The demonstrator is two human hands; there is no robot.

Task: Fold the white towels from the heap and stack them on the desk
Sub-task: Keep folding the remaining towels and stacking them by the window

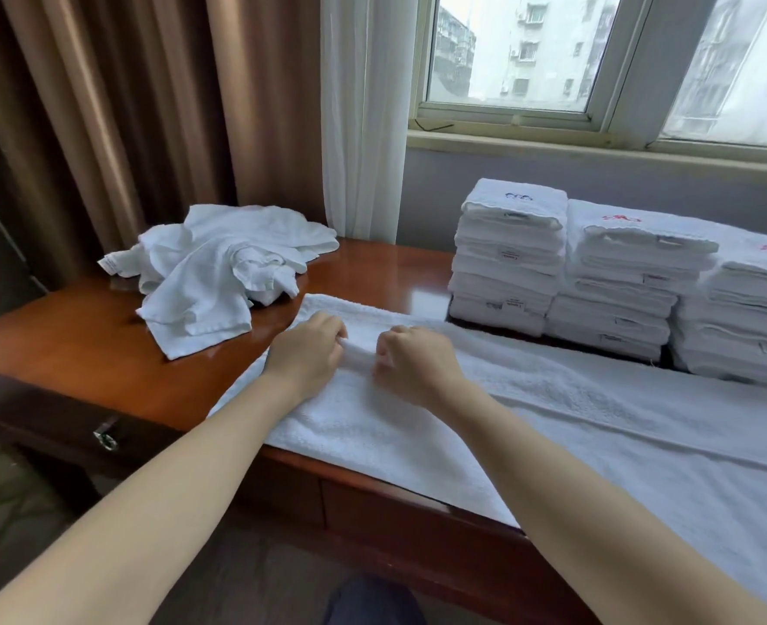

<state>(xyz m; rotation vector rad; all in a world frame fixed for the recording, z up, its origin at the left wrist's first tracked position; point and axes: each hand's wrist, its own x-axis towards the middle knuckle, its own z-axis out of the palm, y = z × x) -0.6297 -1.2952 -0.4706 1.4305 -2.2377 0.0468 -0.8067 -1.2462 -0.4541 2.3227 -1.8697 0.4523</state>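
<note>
Stacks (607,281) line the desk (79,354) behind the towel (553,399), heap (219,268) leftward.

The left hand (309,349) and right hand (413,363), fingers curled, pinch a raised ridge of the long white terry towel (553,399) spread on the glossy reddish-brown wooden desk (79,345); a crumpled heap of white towels (219,263) lies far left; three stacks of folded white towels (508,254) stand far right.

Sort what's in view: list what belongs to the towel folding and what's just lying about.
Job: spread towel, pinched by left hand and right hand; heap; folded stacks; desk.
Just there: brown curtain; sheer curtain; window; drawer handle.
</note>
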